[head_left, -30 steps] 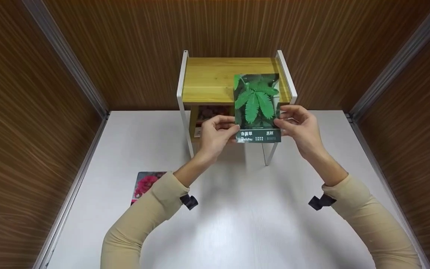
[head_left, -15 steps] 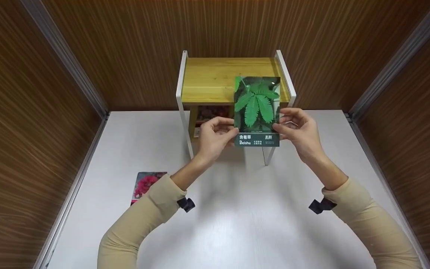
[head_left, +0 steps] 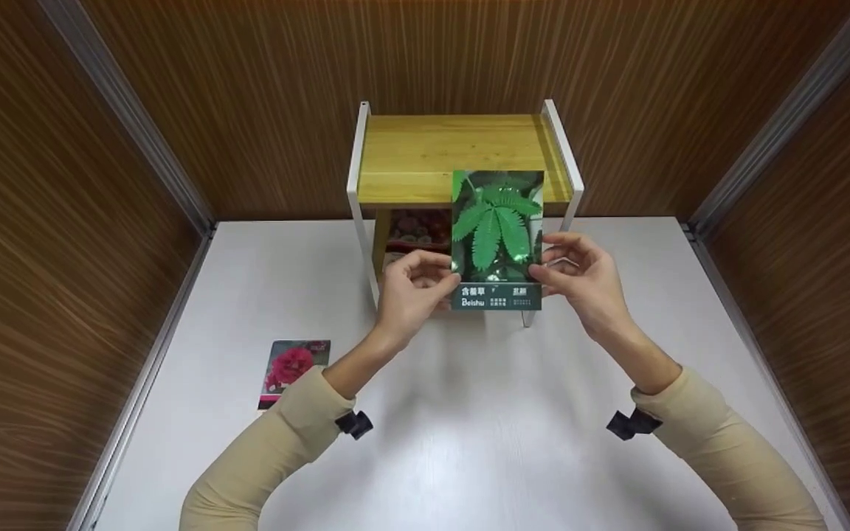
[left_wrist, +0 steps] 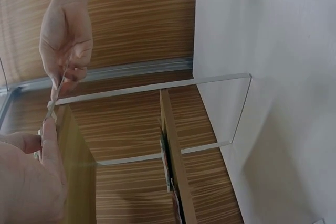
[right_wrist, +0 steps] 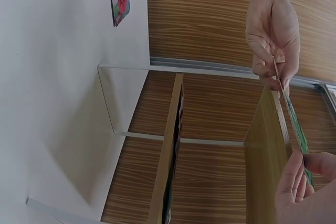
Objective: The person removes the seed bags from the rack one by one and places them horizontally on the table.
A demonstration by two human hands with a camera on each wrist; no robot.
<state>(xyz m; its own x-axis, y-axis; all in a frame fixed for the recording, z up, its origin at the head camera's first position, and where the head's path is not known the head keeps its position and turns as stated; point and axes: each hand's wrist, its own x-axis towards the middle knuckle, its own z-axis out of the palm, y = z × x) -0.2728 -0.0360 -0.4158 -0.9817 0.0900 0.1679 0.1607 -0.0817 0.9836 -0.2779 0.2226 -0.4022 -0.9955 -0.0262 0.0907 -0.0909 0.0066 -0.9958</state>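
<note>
A green seed packet (head_left: 497, 228) with a leaf picture and white print is held up in front of the small shelf's right half. My left hand (head_left: 412, 296) pinches its lower left edge between thumb and fingers. On the opposite edge, my right hand (head_left: 582, 282) pinches the packet the same way. Both wrist views show the packet edge-on as a thin sheet, with its green face visible in the right wrist view (right_wrist: 297, 129). Behind it, the wooden shelf (head_left: 432, 144) is partly hidden, and so is a packet (head_left: 419, 227) on its lower level.
A packet with a pink flower (head_left: 292, 366) lies flat on the white table (head_left: 440, 457) at the left, close to my left sleeve. The shelf has a white metal frame (head_left: 564, 147). Wood-grain walls (head_left: 277, 66) enclose the table at the back and both sides.
Both hands have drawn the green seed packet down and slightly left, toward me, baring more of the shelf top. The pink-flower packet, less covered by my sleeve, has stayed in place.
</note>
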